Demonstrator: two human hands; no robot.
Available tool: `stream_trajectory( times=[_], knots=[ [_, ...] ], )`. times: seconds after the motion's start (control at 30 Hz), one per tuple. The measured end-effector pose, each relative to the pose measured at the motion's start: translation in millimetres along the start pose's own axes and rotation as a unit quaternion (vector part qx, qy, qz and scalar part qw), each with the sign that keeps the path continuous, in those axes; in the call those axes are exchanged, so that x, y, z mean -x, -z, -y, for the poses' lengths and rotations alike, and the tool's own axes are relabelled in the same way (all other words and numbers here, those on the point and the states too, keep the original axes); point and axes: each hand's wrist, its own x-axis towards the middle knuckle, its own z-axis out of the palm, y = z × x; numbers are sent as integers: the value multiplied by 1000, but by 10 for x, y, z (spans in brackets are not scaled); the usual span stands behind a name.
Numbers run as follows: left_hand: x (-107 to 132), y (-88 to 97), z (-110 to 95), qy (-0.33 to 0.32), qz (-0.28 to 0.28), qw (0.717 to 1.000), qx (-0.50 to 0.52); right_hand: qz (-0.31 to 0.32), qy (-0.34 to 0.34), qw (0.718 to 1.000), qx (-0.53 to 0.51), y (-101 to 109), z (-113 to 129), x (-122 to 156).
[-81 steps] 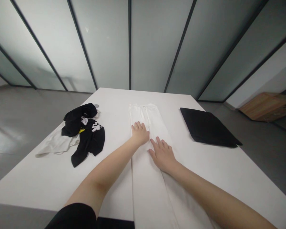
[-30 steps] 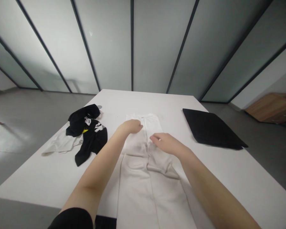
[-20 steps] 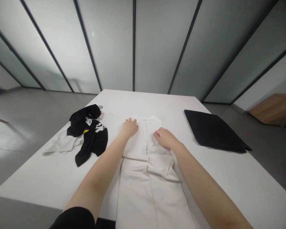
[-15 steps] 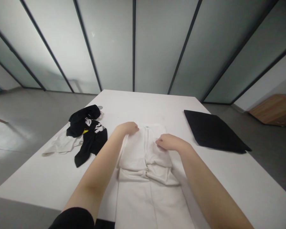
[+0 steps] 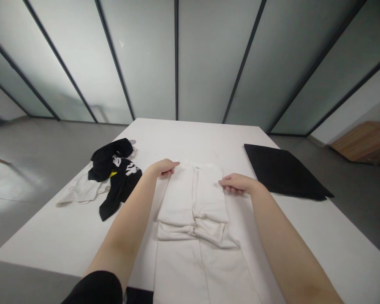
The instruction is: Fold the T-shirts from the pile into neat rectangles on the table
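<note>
A white garment lies lengthwise in front of me, with a line running down its middle. Its upper part is folded over, and creased gathers cross it below the fold. My left hand is at the far left corner of the garment, thumb and fingers closed on the edge. On the opposite side, my right hand pinches the right edge of the folded part, a little nearer to me. The near end of the garment runs out of view at the bottom.
On the left of the white table lies a heap with a black printed garment over a white cloth. A flat black folded piece rests on the right. Frosted glass panels stand behind the table.
My right hand has moved outward from the garment's surface to its right edge. My left hand has shifted slightly left and away, to the far corner.
</note>
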Motion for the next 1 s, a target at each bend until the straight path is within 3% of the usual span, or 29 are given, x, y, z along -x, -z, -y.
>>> stream_trajectory(
  times=[0.07,0.13,0.23,0.3,0.4,0.5,0.6,0.7,0.83,0.9,1.0],
  knots=[
    [10,9,18,15,38,989,141,-13,25,997,-67,5,-29,-12],
    [32,17,35,18,74,958,275,-39,48,991,-116,7,-34,-10],
    [64,25,74,19,122,919,373,-29,28,993,-113,9,-32,9],
    [81,27,109,25,153,920,359,26,-4,997,-77,8,-43,26],
    [102,21,139,37,172,945,277,91,-11,994,-60,1,-71,38],
    [110,9,115,41,128,975,179,80,10,990,-115,1,-90,21],
    [89,-15,74,24,99,987,128,58,-1,974,-217,12,-78,-20],
    [36,-55,70,-1,112,979,169,42,-10,939,-342,-6,-25,-68],
    [-41,-95,115,40,133,963,232,59,8,888,-455,-114,71,-140],
    [-65,-98,125,41,114,961,248,46,18,872,-487,-175,109,-191],
    [-83,-106,77,-9,46,959,278,-1,57,860,-506,-243,170,-282]
  ],
)
